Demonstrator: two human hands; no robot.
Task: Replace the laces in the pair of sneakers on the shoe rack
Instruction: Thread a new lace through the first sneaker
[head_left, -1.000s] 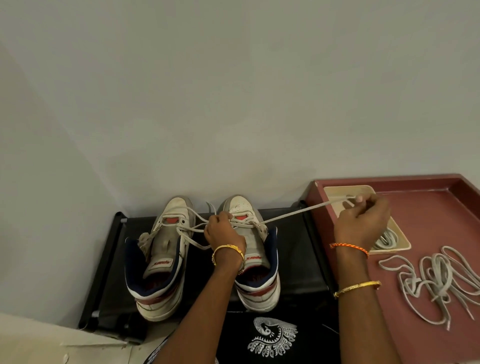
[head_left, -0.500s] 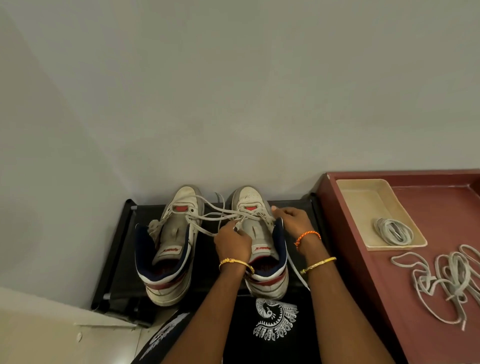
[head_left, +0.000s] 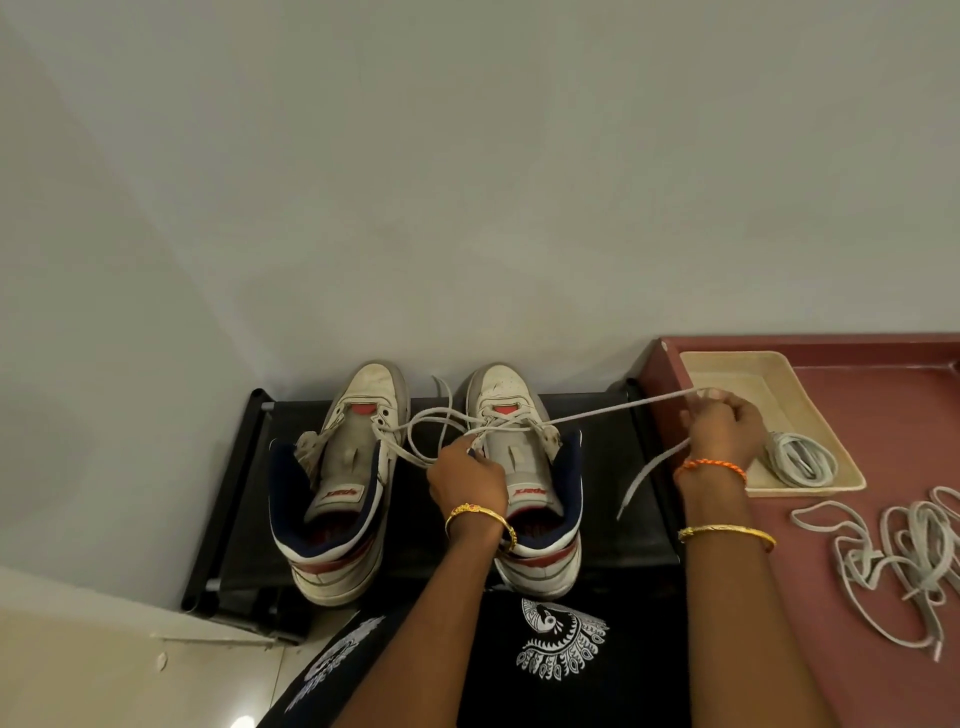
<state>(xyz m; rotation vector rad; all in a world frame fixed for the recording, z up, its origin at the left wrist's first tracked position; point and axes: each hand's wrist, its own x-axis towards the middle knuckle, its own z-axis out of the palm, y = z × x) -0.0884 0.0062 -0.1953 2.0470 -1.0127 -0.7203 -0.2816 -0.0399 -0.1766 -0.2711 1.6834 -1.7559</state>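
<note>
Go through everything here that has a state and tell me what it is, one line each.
Left sneaker: partly laced, tongue exposed.
Right sneaker: being laced.
Lace: pulled taut toward the right.
Left hand: pinching lace at the eyelets.
Right hand: gripping the lace.
Bundled lace: coiled in beige tray.
Loose laces: tangled heap.

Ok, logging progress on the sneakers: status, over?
Left hand pinches lace at right sneaker eyelets. Right hand grips lace, drawn taut over the tray. Nothing in the way.
</note>
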